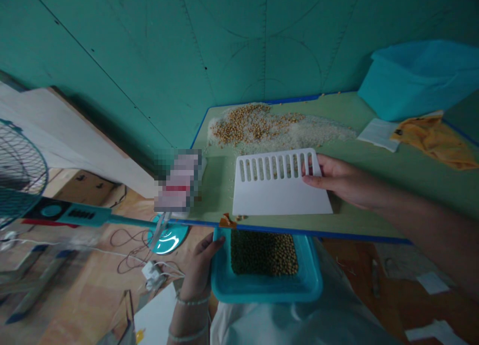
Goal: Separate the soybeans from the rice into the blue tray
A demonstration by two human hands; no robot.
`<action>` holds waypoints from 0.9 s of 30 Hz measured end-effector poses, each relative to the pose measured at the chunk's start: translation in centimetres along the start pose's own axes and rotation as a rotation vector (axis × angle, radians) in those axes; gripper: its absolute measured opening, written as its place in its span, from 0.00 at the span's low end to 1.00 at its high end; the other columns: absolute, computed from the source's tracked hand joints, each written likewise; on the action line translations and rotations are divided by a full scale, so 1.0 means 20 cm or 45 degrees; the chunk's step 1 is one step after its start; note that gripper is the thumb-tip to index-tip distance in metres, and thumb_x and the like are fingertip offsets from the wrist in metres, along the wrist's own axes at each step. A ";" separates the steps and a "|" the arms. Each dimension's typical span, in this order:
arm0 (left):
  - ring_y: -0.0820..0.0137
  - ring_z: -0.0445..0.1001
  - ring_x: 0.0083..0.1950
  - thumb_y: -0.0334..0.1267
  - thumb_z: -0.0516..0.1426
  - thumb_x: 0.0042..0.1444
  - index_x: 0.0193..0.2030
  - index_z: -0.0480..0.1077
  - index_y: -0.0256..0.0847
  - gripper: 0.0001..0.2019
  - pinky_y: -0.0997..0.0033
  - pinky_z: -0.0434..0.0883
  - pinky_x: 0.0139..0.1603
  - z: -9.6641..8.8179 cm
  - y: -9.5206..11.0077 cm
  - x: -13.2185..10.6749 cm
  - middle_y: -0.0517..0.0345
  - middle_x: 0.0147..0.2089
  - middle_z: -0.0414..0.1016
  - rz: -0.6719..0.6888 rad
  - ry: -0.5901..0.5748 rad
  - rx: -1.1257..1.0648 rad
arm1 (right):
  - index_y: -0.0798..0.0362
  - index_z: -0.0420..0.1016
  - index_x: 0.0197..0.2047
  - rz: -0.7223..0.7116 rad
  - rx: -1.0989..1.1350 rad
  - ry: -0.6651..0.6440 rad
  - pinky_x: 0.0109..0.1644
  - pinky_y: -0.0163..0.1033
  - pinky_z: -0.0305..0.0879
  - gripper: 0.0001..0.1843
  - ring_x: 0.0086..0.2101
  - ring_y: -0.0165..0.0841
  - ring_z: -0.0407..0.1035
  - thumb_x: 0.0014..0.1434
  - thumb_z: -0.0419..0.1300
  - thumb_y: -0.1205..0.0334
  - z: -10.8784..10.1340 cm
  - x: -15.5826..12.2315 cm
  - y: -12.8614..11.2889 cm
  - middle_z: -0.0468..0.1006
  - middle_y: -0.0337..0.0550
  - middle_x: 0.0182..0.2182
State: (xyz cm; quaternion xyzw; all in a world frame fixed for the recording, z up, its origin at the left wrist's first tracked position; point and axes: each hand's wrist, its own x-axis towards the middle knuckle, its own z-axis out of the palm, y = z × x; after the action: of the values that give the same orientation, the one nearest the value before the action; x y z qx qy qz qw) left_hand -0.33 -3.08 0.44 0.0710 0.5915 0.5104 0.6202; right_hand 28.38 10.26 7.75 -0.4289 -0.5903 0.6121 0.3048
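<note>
Below table edge [299, 231], beans-filled teal tray [262, 285]

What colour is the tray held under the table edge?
Teal blue tray, gripped by the left hand; the head view shows it.

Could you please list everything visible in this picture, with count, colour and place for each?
Scraper: one, white, slotted, flat on the table by its near edge.
Tray: one, teal, below the table edge, holding beans.
Beans: a heap, greenish-brown, in the tray.
Grain pile: one, yellow beans mixed with white grains, far side of the table.
Table: one, green with blue edging.
Bin: one, blue, far right.
Cloth: one, yellow, right.
Paper: one, white, beside the cloth.
Fan: one, teal, left.
Left hand: grips the tray's left rim.
Right hand: holds the scraper's right edge.
</note>
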 end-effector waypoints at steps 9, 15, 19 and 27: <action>0.55 0.85 0.41 0.35 0.70 0.36 0.42 0.79 0.44 0.21 0.63 0.81 0.38 0.00 -0.01 0.00 0.59 0.32 0.87 0.029 0.002 0.035 | 0.49 0.73 0.45 0.030 0.042 -0.054 0.47 0.47 0.70 0.18 0.42 0.40 0.75 0.50 0.68 0.57 0.00 -0.01 0.00 0.82 0.41 0.40; 0.55 0.85 0.40 0.34 0.70 0.35 0.40 0.79 0.44 0.20 0.63 0.81 0.38 0.01 0.00 -0.01 0.60 0.31 0.87 0.023 0.007 0.023 | 0.49 0.72 0.39 0.052 0.037 -0.086 0.44 0.45 0.71 0.16 0.38 0.38 0.75 0.47 0.69 0.58 0.00 -0.01 0.00 0.82 0.40 0.37; 0.56 0.85 0.40 0.32 0.71 0.34 0.39 0.80 0.44 0.20 0.65 0.81 0.38 0.03 0.02 -0.03 0.61 0.31 0.87 0.003 0.016 0.020 | 0.49 0.72 0.39 0.070 0.045 -0.096 0.46 0.47 0.70 0.16 0.39 0.40 0.75 0.47 0.69 0.57 -0.01 -0.02 -0.01 0.82 0.41 0.37; 0.56 0.85 0.42 0.33 0.71 0.35 0.37 0.80 0.44 0.17 0.67 0.81 0.35 0.05 0.03 -0.06 0.60 0.30 0.87 -0.022 -0.026 0.036 | 0.46 0.72 0.38 0.034 0.067 0.291 0.53 0.56 0.66 0.14 0.46 0.46 0.74 0.48 0.67 0.55 -0.08 0.00 -0.03 0.81 0.39 0.37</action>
State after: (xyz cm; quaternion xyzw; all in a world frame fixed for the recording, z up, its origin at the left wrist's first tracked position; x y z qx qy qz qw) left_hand 0.32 -3.07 1.95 0.0799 0.5929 0.4957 0.6296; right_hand 29.75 11.06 8.42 -0.4957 -0.5297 0.5785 0.3729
